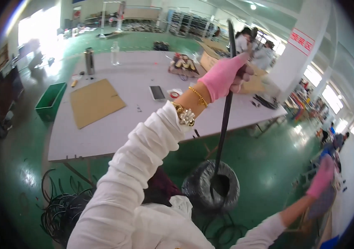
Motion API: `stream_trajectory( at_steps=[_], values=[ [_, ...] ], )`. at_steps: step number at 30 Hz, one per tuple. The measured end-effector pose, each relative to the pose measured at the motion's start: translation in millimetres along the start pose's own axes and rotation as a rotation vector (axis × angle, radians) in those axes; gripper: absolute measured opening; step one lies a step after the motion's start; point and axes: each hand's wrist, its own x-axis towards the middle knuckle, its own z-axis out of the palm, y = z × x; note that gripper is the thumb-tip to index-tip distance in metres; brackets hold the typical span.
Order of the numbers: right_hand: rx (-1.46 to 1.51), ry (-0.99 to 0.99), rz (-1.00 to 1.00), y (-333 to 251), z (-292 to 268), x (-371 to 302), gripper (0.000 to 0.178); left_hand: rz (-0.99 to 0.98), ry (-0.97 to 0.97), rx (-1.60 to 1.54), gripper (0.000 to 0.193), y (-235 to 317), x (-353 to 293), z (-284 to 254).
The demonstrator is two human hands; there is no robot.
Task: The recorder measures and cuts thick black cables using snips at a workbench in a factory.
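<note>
Near the person, on the green floor (264, 166), a plastic-wrapped black coil (192, 184) sits with a black strip (224, 128) running down to its central opening, while off to the right the right hand (323, 177) is too blurred to tell whether it is closed. Farther off, the left hand (228, 76) grips the strip; a steady, straight lift should avoid snagging on the near edge of the surface (94, 145) beyond.

The table's (75, 145) pale top carries a flask (89, 61) and a clear bottle (114, 54) near its far left corner, a cardboard sheet (96, 101) toward the left edge, a phone (157, 93) mid-table, a patterned bag (184, 65) near the far edge, and black strips (266, 102) by the right edge.
</note>
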Motion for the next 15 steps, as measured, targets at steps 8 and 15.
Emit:
stream_trajectory(
  at_steps=[8,15],
  values=[
    [1.125,-1.199,-0.155,-305.4,147.7,-235.1,0.027,0.076,0.299,-0.169,0.039,-22.0,31.1,-138.3],
    [1.813,-1.873,-0.668,-322.3,163.4,-254.1,0.014,0.201,0.616,-0.184,0.044,13.0,31.8,-242.6]
  ],
)
